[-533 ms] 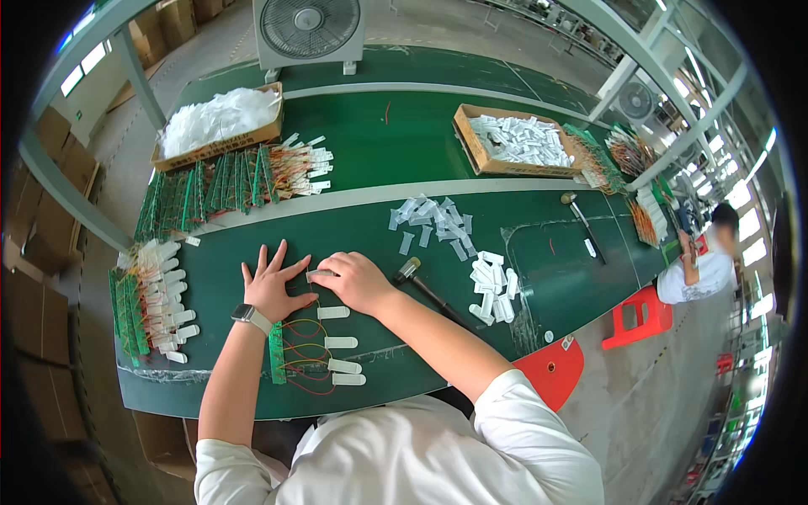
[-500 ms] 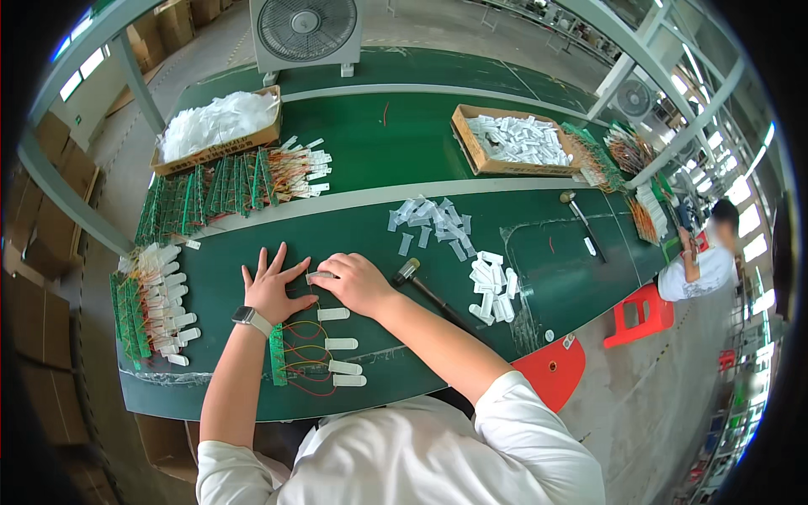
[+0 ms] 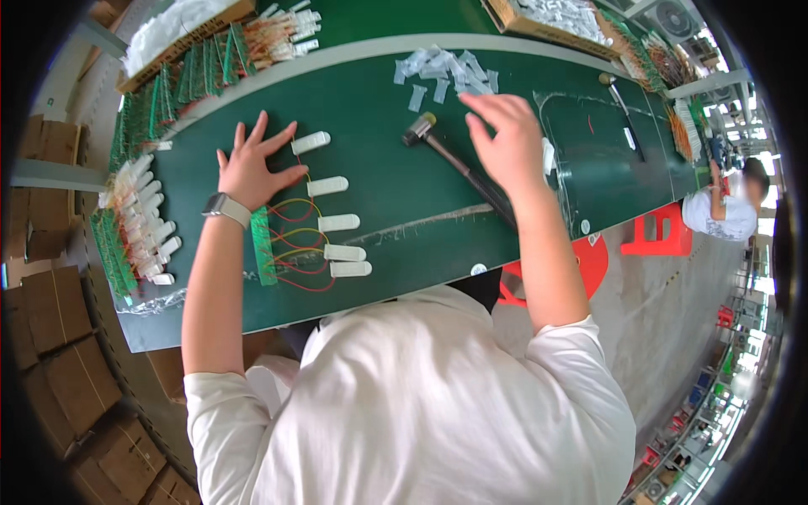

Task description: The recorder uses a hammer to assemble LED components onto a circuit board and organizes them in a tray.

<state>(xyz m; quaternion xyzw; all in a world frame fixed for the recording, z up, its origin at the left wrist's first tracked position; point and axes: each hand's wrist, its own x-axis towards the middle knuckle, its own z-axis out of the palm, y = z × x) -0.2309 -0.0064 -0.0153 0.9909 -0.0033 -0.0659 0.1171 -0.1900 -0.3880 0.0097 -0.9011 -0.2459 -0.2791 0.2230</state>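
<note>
My left hand (image 3: 252, 166) rests on the green table with fingers spread, over the upper end of a narrow green circuit board (image 3: 263, 244). Thin red and yellow wires (image 3: 296, 208) run from the board to several white oblong plastic casings (image 3: 338, 222), lined up on its right. The topmost casing lies just off my left fingertips. My right hand (image 3: 509, 143) is over the table on the right, thumb and fingers apart, with nothing visible in it. White casings (image 3: 548, 156) show beside it, mostly hidden by the hand. A hammer (image 3: 454, 160) lies to its left, its handle reaching toward my right forearm.
Small clear plastic pieces (image 3: 442, 71) lie beyond the hammer. Wired boards (image 3: 114, 252) are stacked at the left edge, more (image 3: 181, 80) at far left by a carton (image 3: 185, 42). Far right are a carton of white pieces (image 3: 551, 32), another hammer (image 3: 623, 109), and a seated person (image 3: 728, 210).
My right hand has left the casing beside my left hand, moved right to the loose white casings, and opened. My left hand stays by the board. The whole view has shifted.
</note>
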